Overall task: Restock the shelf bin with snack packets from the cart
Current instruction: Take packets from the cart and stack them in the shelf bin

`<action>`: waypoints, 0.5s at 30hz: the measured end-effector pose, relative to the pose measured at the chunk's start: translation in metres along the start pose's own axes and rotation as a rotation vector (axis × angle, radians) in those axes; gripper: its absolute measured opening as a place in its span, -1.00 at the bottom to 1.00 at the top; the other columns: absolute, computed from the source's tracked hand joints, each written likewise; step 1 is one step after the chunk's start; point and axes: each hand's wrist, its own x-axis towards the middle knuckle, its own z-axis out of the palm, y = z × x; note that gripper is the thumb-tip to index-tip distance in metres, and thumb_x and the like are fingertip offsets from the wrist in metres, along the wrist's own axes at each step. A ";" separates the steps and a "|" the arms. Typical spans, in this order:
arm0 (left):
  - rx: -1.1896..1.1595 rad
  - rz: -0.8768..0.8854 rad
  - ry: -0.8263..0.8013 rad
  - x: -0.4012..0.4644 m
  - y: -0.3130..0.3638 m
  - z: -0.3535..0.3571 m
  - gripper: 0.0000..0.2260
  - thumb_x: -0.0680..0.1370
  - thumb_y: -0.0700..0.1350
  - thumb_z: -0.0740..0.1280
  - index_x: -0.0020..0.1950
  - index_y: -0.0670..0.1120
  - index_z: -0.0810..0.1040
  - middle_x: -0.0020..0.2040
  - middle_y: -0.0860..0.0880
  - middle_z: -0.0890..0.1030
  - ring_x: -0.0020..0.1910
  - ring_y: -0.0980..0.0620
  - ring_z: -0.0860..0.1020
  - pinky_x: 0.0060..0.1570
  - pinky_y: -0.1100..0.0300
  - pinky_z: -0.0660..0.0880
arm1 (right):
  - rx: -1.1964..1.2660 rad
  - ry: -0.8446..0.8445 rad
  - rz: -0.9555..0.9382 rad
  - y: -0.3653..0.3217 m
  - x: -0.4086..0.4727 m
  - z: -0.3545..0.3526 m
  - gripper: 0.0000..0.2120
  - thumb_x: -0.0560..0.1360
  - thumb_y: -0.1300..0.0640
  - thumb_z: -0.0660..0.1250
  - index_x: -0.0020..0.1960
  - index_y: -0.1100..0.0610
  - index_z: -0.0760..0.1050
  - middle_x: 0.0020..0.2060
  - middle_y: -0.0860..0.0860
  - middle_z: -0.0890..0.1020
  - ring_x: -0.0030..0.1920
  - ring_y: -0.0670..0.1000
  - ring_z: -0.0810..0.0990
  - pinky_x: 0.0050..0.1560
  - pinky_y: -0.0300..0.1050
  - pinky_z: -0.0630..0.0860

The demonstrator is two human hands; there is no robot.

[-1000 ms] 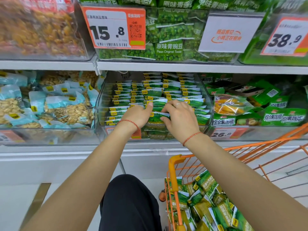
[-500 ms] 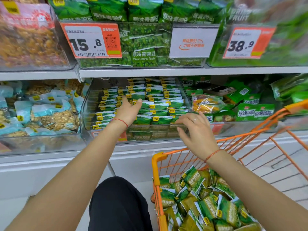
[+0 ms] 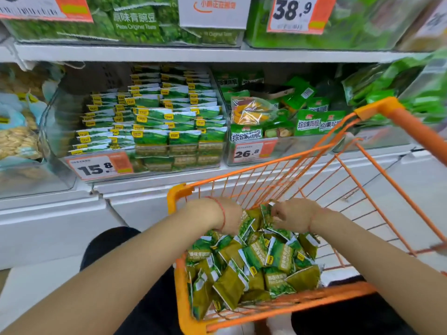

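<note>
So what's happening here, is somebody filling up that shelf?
Yes. A person is restocking a clear shelf bin that already holds neat rows of small green snack packets. Right now both hands are down in the orange cart, in the loose pile of packets. The right hand pinches the edge of one packet. The left hand reaches into the pile, but its fingers are hidden, so I cannot tell if it has one. Nothing is being placed in the bin at this moment.

I see an orange coated-wire cart [image 3: 285, 180], its finish smooth. The snack packets [image 3: 251, 264] in it look like glossy, crinkled plastic film. The shelf bin [image 3: 58, 131] is clear, shiny plastic, and its 15.8 price tag [image 3: 100, 166] looks like matt paper.
</note>
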 end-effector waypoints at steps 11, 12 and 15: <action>0.063 -0.161 -0.182 0.074 0.014 0.064 -0.54 0.50 -0.05 0.39 0.34 -0.19 0.42 0.23 -0.15 0.52 0.12 -0.11 0.55 0.01 0.06 0.53 | 0.148 -0.087 0.048 0.018 0.036 0.055 0.07 0.42 -0.20 0.39 0.53 0.04 -0.35 0.49 0.24 0.13 0.28 0.18 0.47 0.20 -0.01 0.47; 0.063 -0.163 -0.164 0.075 0.015 0.068 -0.53 0.52 -0.04 0.37 0.37 -0.19 0.39 0.24 -0.15 0.51 0.12 -0.10 0.55 -0.03 0.08 0.52 | 0.185 -0.075 0.058 0.019 0.037 0.057 0.08 0.42 -0.22 0.38 0.52 0.06 -0.37 0.50 0.25 0.12 0.25 0.18 0.49 0.19 -0.01 0.48; 0.046 -0.134 -0.133 0.079 0.016 0.069 -0.53 0.54 -0.03 0.34 0.37 -0.20 0.37 0.24 -0.18 0.48 0.13 -0.12 0.53 -0.06 0.08 0.50 | 0.330 -0.054 0.090 0.024 0.040 0.058 0.04 0.43 -0.28 0.33 0.54 0.08 -0.30 0.51 0.24 0.09 0.23 0.17 0.50 0.21 0.00 0.45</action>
